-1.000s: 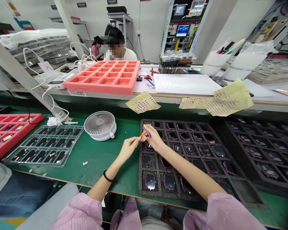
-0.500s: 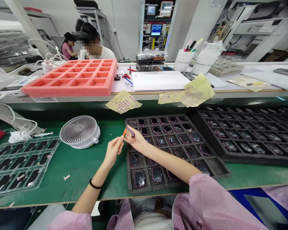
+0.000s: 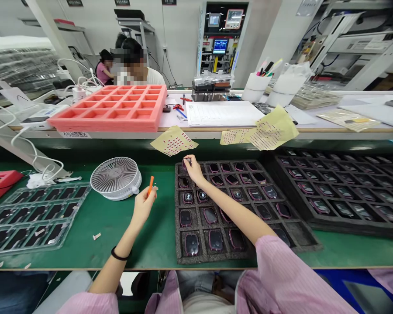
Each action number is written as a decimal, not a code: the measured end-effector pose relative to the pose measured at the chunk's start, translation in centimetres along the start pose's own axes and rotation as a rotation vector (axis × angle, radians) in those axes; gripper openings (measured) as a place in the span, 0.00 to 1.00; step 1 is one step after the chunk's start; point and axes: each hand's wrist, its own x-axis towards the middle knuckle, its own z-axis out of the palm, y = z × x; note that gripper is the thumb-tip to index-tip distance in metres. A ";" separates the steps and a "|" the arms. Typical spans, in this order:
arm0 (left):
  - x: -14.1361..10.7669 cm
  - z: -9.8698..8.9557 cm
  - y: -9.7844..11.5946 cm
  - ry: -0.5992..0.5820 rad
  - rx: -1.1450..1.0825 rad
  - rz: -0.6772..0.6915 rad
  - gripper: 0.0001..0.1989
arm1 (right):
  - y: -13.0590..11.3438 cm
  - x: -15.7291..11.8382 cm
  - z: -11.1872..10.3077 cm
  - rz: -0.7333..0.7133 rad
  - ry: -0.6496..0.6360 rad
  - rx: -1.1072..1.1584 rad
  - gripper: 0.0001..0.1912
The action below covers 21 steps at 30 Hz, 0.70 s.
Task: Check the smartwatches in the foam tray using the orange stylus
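My left hand is closed on a small orange tool over the green bench, right of the round fan. My right hand grips a purple-framed watch at the far-left compartment of a black foam tray. The watch is partly hidden by my fingers. Several dark-screened watches lie in the tray's other compartments, and a few show lit dials, such as the lit watch. My right forearm crosses above the tray and covers some compartments.
A grey fan stands left of my left hand. Farther left lies a clear tray of black parts. A second foam tray is at the right. On the shelf are a red foam tray and papers. People sit beyond it.
My right hand has moved away from my left, to the tray's far-left corner, with the watch. My left hand has drawn slightly back and left with the orange tool. The camera view has shifted slightly.
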 end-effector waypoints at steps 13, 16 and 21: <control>-1.6 -2.0 -1.9 -0.165 0.666 -0.081 0.18 | 0.4 1.5 -6.5 -0.057 0.202 -0.960 0.12; -1.7 -1.4 -1.0 -0.171 0.587 -0.057 0.17 | 0.9 1.6 -7.5 -0.007 0.202 -0.995 0.15; -1.9 0.2 -0.2 -0.188 0.446 -0.021 0.17 | 1.2 2.0 -7.0 -0.022 0.164 -0.894 0.14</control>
